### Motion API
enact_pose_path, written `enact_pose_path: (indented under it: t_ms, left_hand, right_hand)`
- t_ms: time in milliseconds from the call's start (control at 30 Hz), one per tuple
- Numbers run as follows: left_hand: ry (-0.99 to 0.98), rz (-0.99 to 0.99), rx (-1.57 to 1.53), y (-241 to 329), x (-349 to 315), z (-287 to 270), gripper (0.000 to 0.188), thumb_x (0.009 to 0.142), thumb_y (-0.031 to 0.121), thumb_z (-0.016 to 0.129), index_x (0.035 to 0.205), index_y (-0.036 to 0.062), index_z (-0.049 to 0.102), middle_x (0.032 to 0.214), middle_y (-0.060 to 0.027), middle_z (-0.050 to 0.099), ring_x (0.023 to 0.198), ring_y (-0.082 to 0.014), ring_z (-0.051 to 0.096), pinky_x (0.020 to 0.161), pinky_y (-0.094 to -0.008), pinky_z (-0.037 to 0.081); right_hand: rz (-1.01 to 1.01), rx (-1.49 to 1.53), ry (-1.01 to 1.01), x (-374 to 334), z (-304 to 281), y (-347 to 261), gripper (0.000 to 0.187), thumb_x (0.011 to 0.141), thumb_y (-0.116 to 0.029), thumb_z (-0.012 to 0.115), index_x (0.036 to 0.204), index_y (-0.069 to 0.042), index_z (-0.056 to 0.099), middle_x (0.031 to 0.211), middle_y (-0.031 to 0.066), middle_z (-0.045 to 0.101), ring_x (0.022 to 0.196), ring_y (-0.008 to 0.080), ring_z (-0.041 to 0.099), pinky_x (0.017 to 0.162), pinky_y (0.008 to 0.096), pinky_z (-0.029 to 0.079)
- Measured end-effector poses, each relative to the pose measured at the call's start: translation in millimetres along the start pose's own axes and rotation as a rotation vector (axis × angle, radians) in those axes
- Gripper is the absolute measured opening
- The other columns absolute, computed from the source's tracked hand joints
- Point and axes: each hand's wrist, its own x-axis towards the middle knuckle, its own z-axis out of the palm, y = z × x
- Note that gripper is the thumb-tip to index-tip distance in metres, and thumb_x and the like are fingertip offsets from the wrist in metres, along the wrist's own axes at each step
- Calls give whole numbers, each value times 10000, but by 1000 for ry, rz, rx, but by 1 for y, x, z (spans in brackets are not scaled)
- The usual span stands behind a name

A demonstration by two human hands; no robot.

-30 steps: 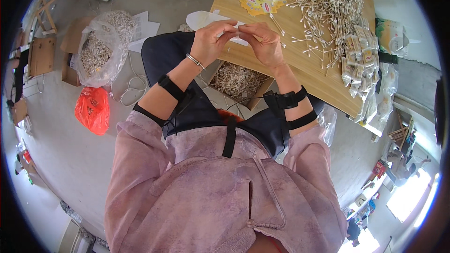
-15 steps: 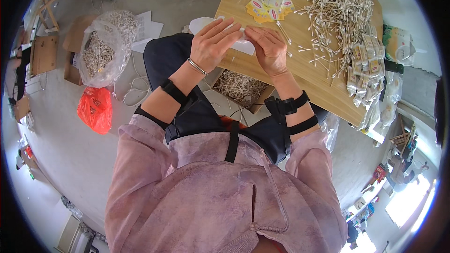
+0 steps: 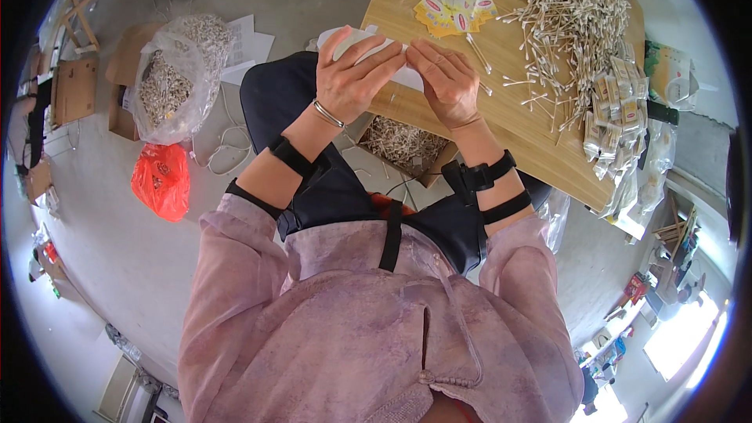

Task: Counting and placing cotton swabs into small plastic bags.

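Note:
Over the near left edge of the wooden table point(image 3: 501, 125), my two hands meet at their fingertips. My left hand point(image 3: 351, 78), with a bracelet at its wrist, has long, slightly bent fingers; its thumb is hidden. My right hand point(image 3: 448, 84) is closed with bent fingers, pinching at a small whitish bit by the left fingertips. What they hold is mostly covered by the fingers. A white sheet point(image 3: 409, 78) shows behind and below both hands. Beyond them lie yellow printed cards point(image 3: 454, 9) and a few loose cotton swabs point(image 3: 479, 55).
A large heap of cotton swabs point(image 3: 576, 16) covers the far right of the table, beside packed swab packets point(image 3: 619, 106). Below the table edge sits a box of swabs point(image 3: 407, 145). On the floor at left are a clear sack of swabs point(image 3: 168, 86) and a red plastic bag point(image 3: 160, 180).
My left fingers have spread and bent a little, with more white showing between and beyond them. My right hand stays nearly in place, still pinching beside the left fingertips.

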Motion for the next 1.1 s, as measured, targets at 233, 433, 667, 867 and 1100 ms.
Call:
enact_pose_path:
  t_ms: [233,433,667,867,1100]
  left_hand:
    - [1,7,54,0,4,3,199,777,158,576,926,204,700,979,71,685,1013,-95,594,1060,-376,221]
    - [20,-48,-43,-1,3,1,172,706,136,665,865,198,679,917,67,676,957,-112,569,1031,-400,288]
    - [-43,-382,-468,-5,9,8,239,644,117,758,872,116,688,830,-4,664,925,-188,581,838,-347,459]
    - [-178,-562,-728,-1,9,9,113,754,123,716,857,85,692,818,-53,669,764,-193,614,682,-273,486]
    - [-201,-893,-1269,-4,2,27,141,823,121,666,896,7,627,815,-27,653,757,-68,572,708,-225,460]
  right_hand:
    - [13,-33,-40,3,-3,0,234,705,-3,686,929,-72,681,984,65,672,918,222,638,752,316,510]
    - [346,313,-24,1,-5,-9,209,706,-47,721,909,-71,679,919,62,671,910,234,610,758,333,510]
    - [513,464,-175,3,-9,-7,226,765,0,678,978,-73,681,937,73,666,927,183,605,761,289,506]
    - [540,499,-205,-4,-4,0,212,785,-28,672,993,-63,677,896,59,672,859,143,615,775,256,485]
    - [947,894,-205,-4,10,8,112,780,-126,690,860,-48,687,792,44,658,801,115,556,739,261,446]
